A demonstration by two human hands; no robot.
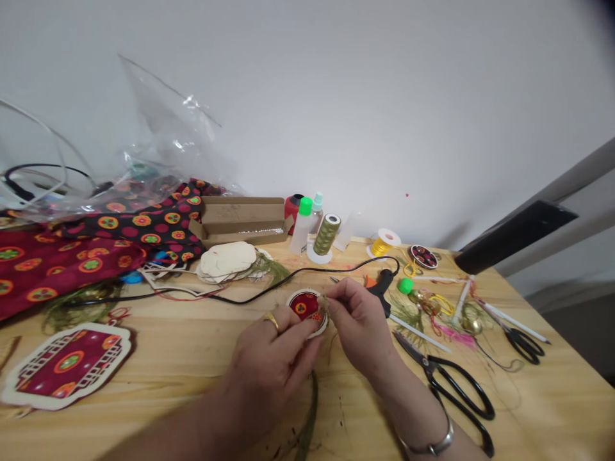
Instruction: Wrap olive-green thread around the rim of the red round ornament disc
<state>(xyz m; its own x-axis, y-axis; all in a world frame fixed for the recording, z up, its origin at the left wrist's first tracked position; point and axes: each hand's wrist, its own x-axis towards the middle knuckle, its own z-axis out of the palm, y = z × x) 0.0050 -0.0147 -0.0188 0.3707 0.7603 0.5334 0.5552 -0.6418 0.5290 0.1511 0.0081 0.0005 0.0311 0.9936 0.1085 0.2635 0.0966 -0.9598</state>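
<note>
My left hand (273, 355) wears a gold ring and grips a small round ornament (305, 305) with red patterned cloth in a pale frame, just above the wooden table (192, 358). My right hand (358, 323) pinches the ornament's right edge, where a thin olive cord (310, 410) seems to meet it. The cord trails down between my wrists. A metal bangle (432, 442) circles my right wrist.
Large black scissors (451, 384) lie right of my right hand, smaller ones (521, 339) farther right. A glue gun (382, 285) with black cable, thread spools (327, 235), glue bottles (302, 227), a cardboard box (243, 221), patterned fabric (72, 256) and a large ornament (67, 365) surround me.
</note>
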